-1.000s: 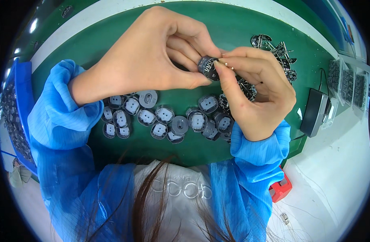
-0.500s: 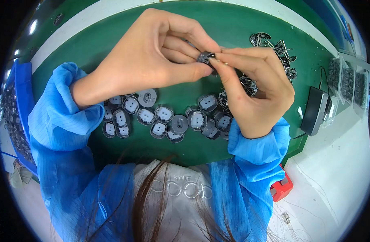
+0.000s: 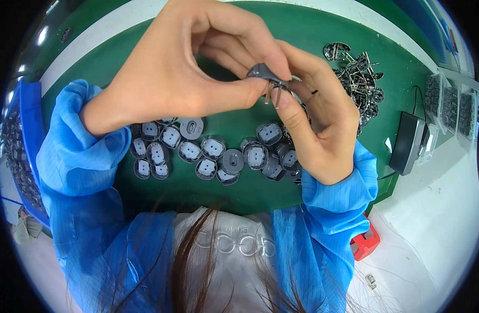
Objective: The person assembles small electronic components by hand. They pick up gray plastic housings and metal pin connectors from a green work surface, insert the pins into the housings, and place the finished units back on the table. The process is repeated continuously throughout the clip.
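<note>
Up over the green table, my left hand (image 3: 190, 65) pinches a small dark grey plug piece (image 3: 261, 71) between thumb and fingers. Thin metal pins (image 3: 273, 96) stick out of its lower side. From the right, my right hand (image 3: 325, 122) closes on the same piece, its thumb beside the pins. A small black bit (image 3: 314, 92) shows against the right fingers; whether it is held there I cannot tell. Below my hands lie several round grey plug housings (image 3: 213, 147), most showing pale inner faces with small holes.
A heap of black parts with metal pins (image 3: 360, 86) lies right of my right hand. Farther right are a black box with a cable (image 3: 407, 143) and clear bins of parts (image 3: 451, 109). A blue tray (image 3: 33, 130) of dark parts stands left. A red stool (image 3: 365, 242) is below.
The plug piece has turned, so its pins now point downward and its grey side shows. My left hand has shifted slightly up and left; my right hand has turned, with its fingers more behind the piece.
</note>
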